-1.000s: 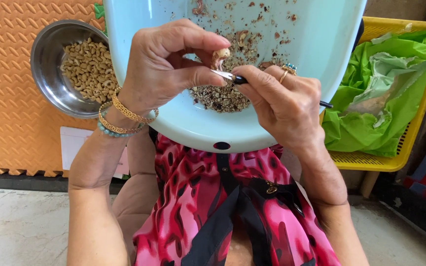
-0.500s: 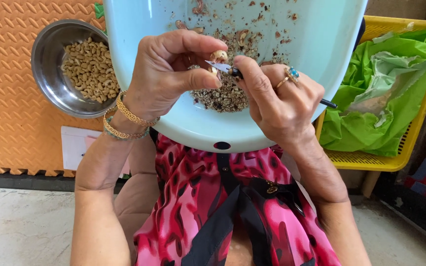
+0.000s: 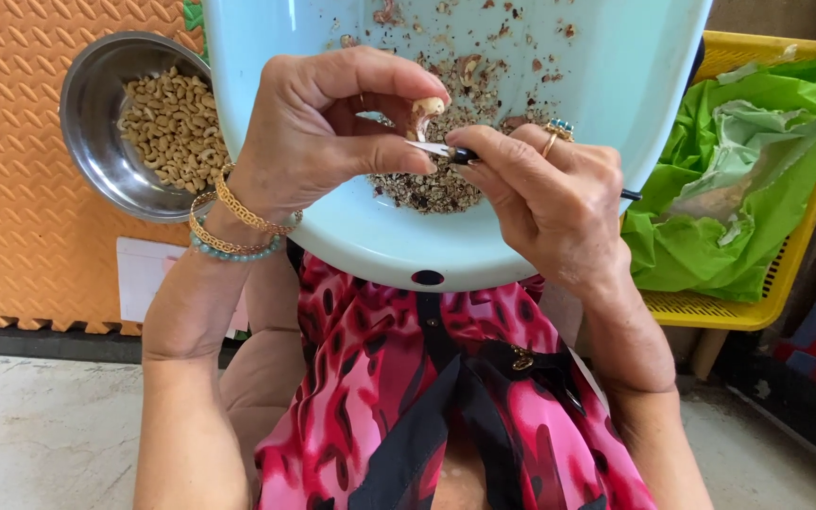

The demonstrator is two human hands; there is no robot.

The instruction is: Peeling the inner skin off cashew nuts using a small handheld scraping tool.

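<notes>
The left hand (image 3: pixel 318 137) is pinching a pale cashew nut (image 3: pixel 424 113) between thumb and fingertips, holding it just above the middle of a light blue basin (image 3: pixel 351 236) that is resting on the person's lap. The right hand (image 3: pixel 550 203) is closing around a small knife (image 3: pixel 446 151) with a dark handle, its short blade touching the nut's underside. Beneath both hands, a heap of brown skins and shell scraps (image 3: pixel 436 189) is lying in the basin. Gold and pale green bangles (image 3: pixel 233 227) are sitting on the left wrist, and a ring (image 3: pixel 555 137) is showing on the right hand. To the left, on an orange floor mat (image 3: pixel 11 189), a steel bowl (image 3: pixel 96 142) is holding peeled cashews (image 3: pixel 172 127). To the right, a yellow basket (image 3: pixel 776 302) is holding a green plastic bag (image 3: pixel 748 179).
</notes>
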